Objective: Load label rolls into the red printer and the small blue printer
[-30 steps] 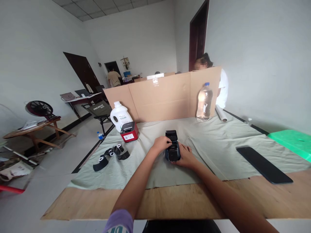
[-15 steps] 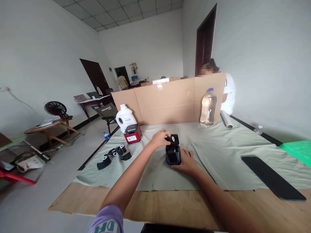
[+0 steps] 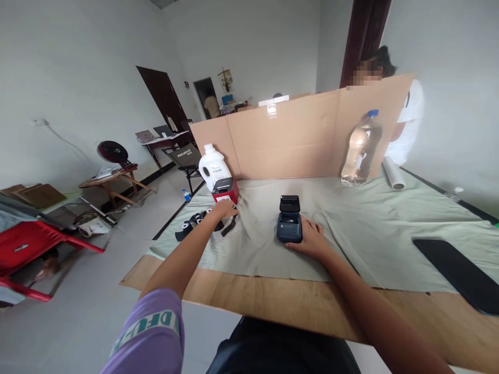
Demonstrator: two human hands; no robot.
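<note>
A small dark blue label printer point(image 3: 289, 227) sits on the grey-green cloth point(image 3: 362, 228) with its lid point(image 3: 289, 203) flipped up. My right hand point(image 3: 311, 240) grips the printer's right side and holds it steady. My left hand point(image 3: 225, 209) is stretched out to the left, just in front of a red printer point(image 3: 225, 190). Its fingers are closed on a black roll, and a black strip point(image 3: 230, 227) trails from it. Several more black rolls and strips point(image 3: 195, 223) lie on the cloth beside that hand.
A white detergent jug point(image 3: 212, 165) stands behind the red printer. A cardboard wall point(image 3: 296, 135) crosses the table's back, with a person behind it. A water bottle point(image 3: 360, 148), a white roll point(image 3: 393, 173) and a black slab point(image 3: 460, 272) lie at the right. Bare plywood point(image 3: 296, 306) forms the near edge.
My left hand lifted a black roll out of the blue printer and carried it left to the pile by the red printer. My right hand stayed on the printer. The camera tilted down and left.
</note>
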